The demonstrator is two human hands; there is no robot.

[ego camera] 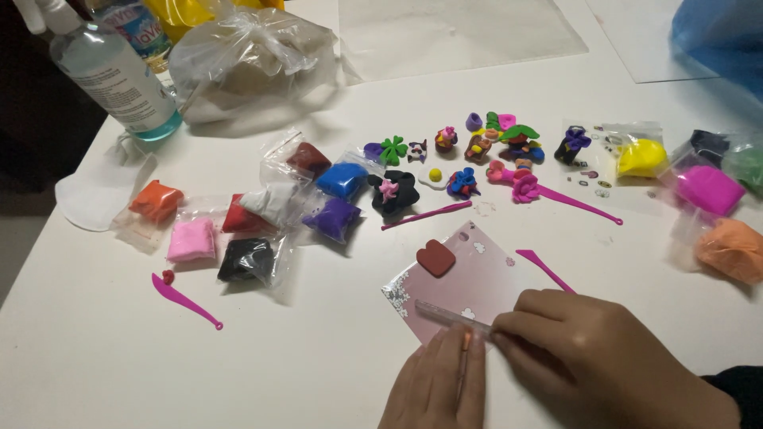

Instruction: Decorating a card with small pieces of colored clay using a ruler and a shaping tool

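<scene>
Seemingly both hands, right hand (588,349) and frame-cut left hand (441,389), pinching clear stick (453,316).

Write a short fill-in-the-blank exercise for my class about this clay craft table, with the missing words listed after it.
1. Both hands, left hand and right hand, press a clear tool onto a ____ card.
2. The flat clay piece on the card is dark ____.
3. The clear bottle stands at the table's far ____ corner.
4. The black clay bag lies just right of the ____ one.

Missing words: pink; red; left; pink
</scene>
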